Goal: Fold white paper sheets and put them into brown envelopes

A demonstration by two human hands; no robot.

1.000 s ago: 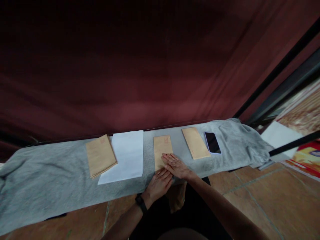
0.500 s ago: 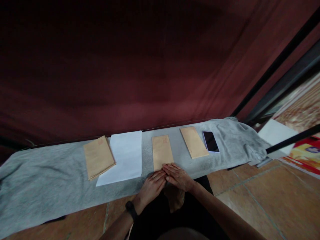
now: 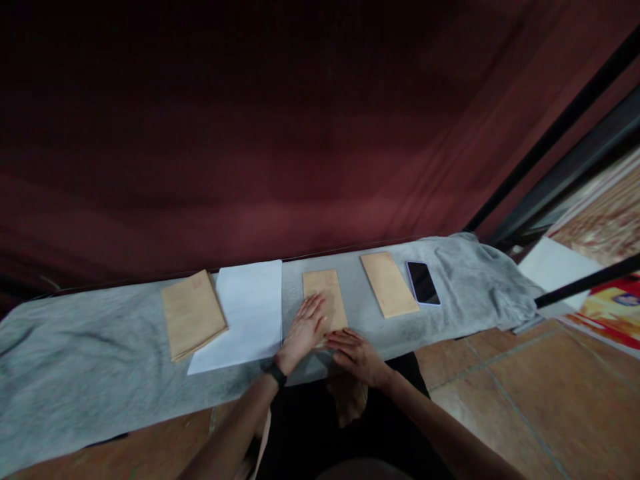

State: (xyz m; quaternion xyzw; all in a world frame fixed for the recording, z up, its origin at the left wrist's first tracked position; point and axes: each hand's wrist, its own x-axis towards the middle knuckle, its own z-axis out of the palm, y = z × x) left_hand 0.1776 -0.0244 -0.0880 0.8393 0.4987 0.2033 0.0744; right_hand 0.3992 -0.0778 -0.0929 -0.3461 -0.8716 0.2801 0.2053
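A brown envelope (image 3: pixel 327 293) lies in the middle of a grey cloth (image 3: pixel 100 360). My left hand (image 3: pixel 303 329) rests flat on the envelope's lower left part, fingers stretched out. My right hand (image 3: pixel 356 353) lies flat at the envelope's near edge, fingers pointing left and touching it. Left of the envelope is a white sheet of paper (image 3: pixel 247 313), and beside that a stack of brown envelopes (image 3: pixel 193 321). Another brown envelope (image 3: pixel 389 283) lies to the right, with a black phone (image 3: pixel 423 283) next to it.
A dark red curtain (image 3: pixel 280 147) hangs behind the cloth. Brown floor tiles (image 3: pixel 525 393) lie at the near right. Black bars (image 3: pixel 560 133) and a white sheet (image 3: pixel 557 263) with colourful printed matter sit at the far right.
My left hand slid forward from the near edge onto the middle envelope. My right hand drew back from the envelope's surface to its near edge.
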